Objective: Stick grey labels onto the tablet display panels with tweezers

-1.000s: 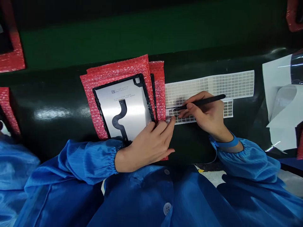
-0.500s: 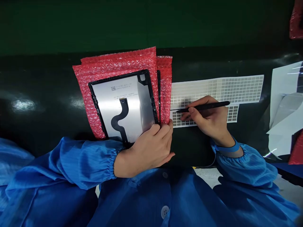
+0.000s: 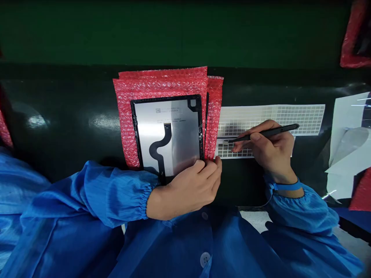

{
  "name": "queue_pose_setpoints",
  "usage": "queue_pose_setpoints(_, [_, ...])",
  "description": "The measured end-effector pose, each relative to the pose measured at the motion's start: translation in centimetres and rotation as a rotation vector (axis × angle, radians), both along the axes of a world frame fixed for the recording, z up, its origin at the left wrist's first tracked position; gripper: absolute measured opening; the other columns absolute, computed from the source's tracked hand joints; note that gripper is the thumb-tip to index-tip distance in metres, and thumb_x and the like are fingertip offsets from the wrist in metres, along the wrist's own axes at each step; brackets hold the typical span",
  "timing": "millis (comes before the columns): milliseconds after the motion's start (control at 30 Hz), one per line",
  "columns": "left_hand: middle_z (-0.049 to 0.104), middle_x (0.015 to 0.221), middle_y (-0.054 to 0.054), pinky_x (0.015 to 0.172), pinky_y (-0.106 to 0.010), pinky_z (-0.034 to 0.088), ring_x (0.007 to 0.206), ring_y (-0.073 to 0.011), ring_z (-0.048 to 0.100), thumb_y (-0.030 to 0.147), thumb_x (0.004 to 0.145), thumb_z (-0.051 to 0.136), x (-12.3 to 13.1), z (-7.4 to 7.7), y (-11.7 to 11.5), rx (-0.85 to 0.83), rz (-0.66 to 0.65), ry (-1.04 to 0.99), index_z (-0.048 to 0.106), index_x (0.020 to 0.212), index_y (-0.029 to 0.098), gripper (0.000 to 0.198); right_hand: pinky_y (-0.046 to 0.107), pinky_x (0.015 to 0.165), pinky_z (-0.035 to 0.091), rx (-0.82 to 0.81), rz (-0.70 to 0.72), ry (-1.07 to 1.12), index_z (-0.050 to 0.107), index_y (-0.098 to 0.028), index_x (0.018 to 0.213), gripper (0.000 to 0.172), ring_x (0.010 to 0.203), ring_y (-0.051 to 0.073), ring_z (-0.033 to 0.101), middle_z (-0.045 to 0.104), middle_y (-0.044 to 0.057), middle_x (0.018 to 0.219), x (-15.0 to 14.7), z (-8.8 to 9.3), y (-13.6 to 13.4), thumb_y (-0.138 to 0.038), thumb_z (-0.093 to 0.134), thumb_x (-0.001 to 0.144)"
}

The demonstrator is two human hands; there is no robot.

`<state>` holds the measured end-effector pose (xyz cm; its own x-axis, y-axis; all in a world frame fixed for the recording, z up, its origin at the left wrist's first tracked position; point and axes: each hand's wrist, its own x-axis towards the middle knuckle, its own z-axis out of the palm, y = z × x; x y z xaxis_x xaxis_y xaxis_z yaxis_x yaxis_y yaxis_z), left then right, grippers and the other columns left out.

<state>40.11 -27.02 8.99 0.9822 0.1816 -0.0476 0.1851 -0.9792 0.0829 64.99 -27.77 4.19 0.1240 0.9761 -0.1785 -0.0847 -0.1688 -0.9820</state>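
A tablet screen panel [image 3: 185, 135], silver-backed in a black frame, lies on a stack of red bubble-wrap bags [image 3: 124, 116]. A wavy black flex cable [image 3: 156, 148] runs down its back. My left hand [image 3: 188, 189] is closed over the panel's lower right corner, fingers curled at the bags' edge; its thumb is hidden. In my right hand [image 3: 274, 154] are slim black tweezers [image 3: 278, 131], held like a pen. Their tip, with a small pale piece at it, is over the lower of two white sheets of small grid labels [image 3: 301, 116].
Loose white sheets [image 3: 344, 135] and clear film lie at the right. More red bubble wrap shows at the upper right corner [image 3: 348, 50], the right edge and the left edge. A blue wrist strap [image 3: 286, 186] with a thin cord circles my right wrist.
The tweezers have shifted right over the label sheets, and a pale piece now shows at their tip. The panel and bags appear farther right and straighter, partly because the view moved.
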Motion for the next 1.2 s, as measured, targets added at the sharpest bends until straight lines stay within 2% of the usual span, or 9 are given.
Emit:
queue_pose_setpoints(67, [0.053,0.153,-0.025,0.093,-0.041,0.047,0.118,-0.0302,0.06,0.028,0.108,0.039,-0.6,0.5,0.2,-0.037,-0.026,-0.06,0.06,0.144,0.001,0.049,0.034,0.057,0.07,0.053,0.0,0.03,0.072,-0.022,0.093,0.008,0.061,0.02,0.078,0.081,0.002,0.084,-0.9,0.0,0.8,-0.027,0.078,0.094])
queue_pose_setpoints(133, [0.062,0.141,-0.023,0.092,-0.041,0.05,0.117,-0.0315,0.062,0.035,0.109,0.041,-1.4,0.8,0.7,-0.08,0.001,-0.161,0.065,0.135,0.003,0.048,0.034,0.057,0.069,0.096,0.039,0.062,0.072,-0.023,0.095,0.008,0.063,0.02,0.078,0.081,0.002,0.085,-2.2,-0.2,1.8,-0.028,0.078,0.094])
queue_pose_setpoints(200, [0.071,0.115,-0.017,0.081,-0.039,0.053,0.101,-0.029,0.066,0.041,0.107,0.047,-2.1,0.8,1.2,-0.107,0.133,-0.245,0.07,0.124,0.005,0.046,0.032,0.054,0.068,0.131,0.085,0.101,0.071,-0.023,0.097,0.009,0.063,0.02,0.078,0.08,0.002,0.082,-3.3,-0.6,2.9,-0.028,0.078,0.095])
queue_pose_setpoints(267, [0.07,0.099,-0.013,0.072,-0.037,0.053,0.088,-0.0272,0.066,0.044,0.105,0.052,-2.7,0.5,1.7,-0.093,0.313,-0.244,0.069,0.125,0.004,0.048,0.029,0.053,0.067,0.151,0.126,0.134,0.07,-0.023,0.098,0.008,0.063,0.019,0.078,0.08,0.001,0.08,-4.1,-1.2,3.6,-0.027,0.077,0.096])
queue_pose_setpoints(367, [0.067,0.103,-0.015,0.069,-0.037,0.053,0.092,-0.0289,0.066,0.045,0.105,0.051,-3.1,-0.1,2.1,-0.042,0.429,-0.123,0.059,0.139,-0.001,0.057,0.028,0.053,0.066,0.149,0.162,0.169,0.07,-0.023,0.098,0.006,0.065,0.019,0.078,0.079,0.001,0.08,-4.4,-1.8,4.0,-0.024,0.076,0.096])
queue_pose_setpoints(633, [0.065,0.106,-0.014,0.068,-0.037,0.051,0.096,-0.0286,0.063,0.046,0.106,0.049,-3.0,-0.5,1.9,-0.039,0.421,-0.072,0.057,0.142,0.001,0.058,0.033,0.051,0.067,0.087,0.159,0.144,0.072,-0.027,0.096,0.008,0.059,0.02,0.075,0.079,0.002,0.079,-4.2,-1.7,3.8,-0.029,0.079,0.094])
queue_pose_setpoints(800, [0.065,0.107,-0.013,0.068,-0.037,0.052,0.096,-0.0278,0.062,0.046,0.106,0.05,-2.9,-0.5,1.9,-0.05,0.419,-0.082,0.056,0.141,0.001,0.058,0.036,0.054,0.068,0.047,0.164,0.126,0.072,-0.03,0.096,0.008,0.063,0.022,0.077,0.08,0.002,0.082,-4.3,-1.5,3.8,-0.032,0.079,0.094])
queue_pose_setpoints(967, [0.064,0.108,-0.013,0.067,-0.037,0.052,0.098,-0.0281,0.062,0.047,0.106,0.049,-3.1,-0.5,2.0,-0.067,0.414,-0.056,0.055,0.144,0.001,0.06,0.038,0.055,0.068,-0.012,0.14,0.082,0.069,-0.031,0.093,0.017,0.064,0.023,0.077,0.079,0.001,0.081,-4.3,-1.3,3.6,-0.042,0.083,0.089])
queue_pose_setpoints(1200, [0.064,0.111,-0.013,0.068,-0.038,0.053,0.098,-0.0274,0.061,0.05,0.107,0.047,-3.0,-0.4,2.1,-0.07,0.407,-0.038,0.048,0.152,0.001,0.067,0.039,0.055,0.069,0.001,0.147,0.061,0.07,-0.03,0.092,0.017,0.064,0.023,0.077,0.079,0.002,0.079,-4.3,-1.0,3.8,-0.041,0.082,0.09])
